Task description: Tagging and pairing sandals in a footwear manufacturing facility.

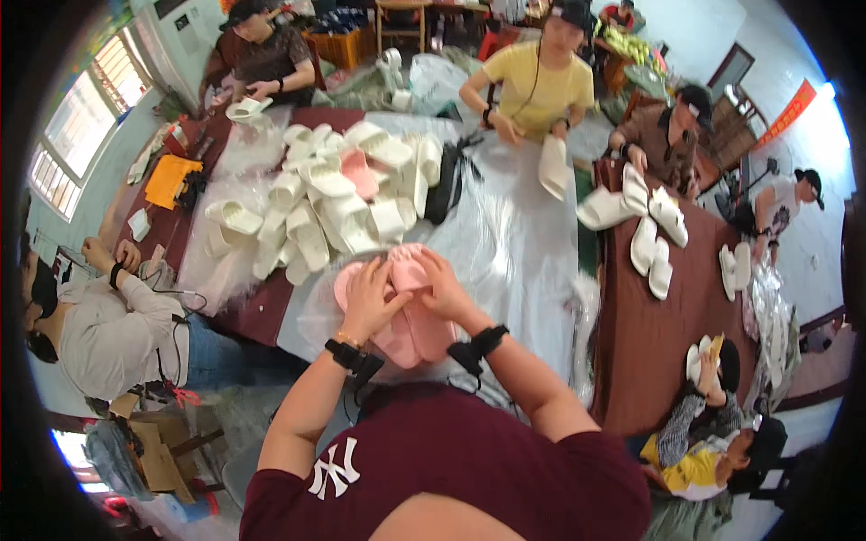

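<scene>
Maroon shirt (505, 451), pink slippers (424, 332), held between left hand (367, 296) and right hand (444, 287)

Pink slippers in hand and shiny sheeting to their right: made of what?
Pink slippers: probably moulded foam or rubber, matte; smooth, evenly coloured, no stitching visible.
Shiny sheeting: likely thin plastic film, glossy, given its wrinkles and pale glare streaks.

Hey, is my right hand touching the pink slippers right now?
Touching. The head view shows the right hand laid against the pink slippers at the strap, with no gap between them.
</scene>
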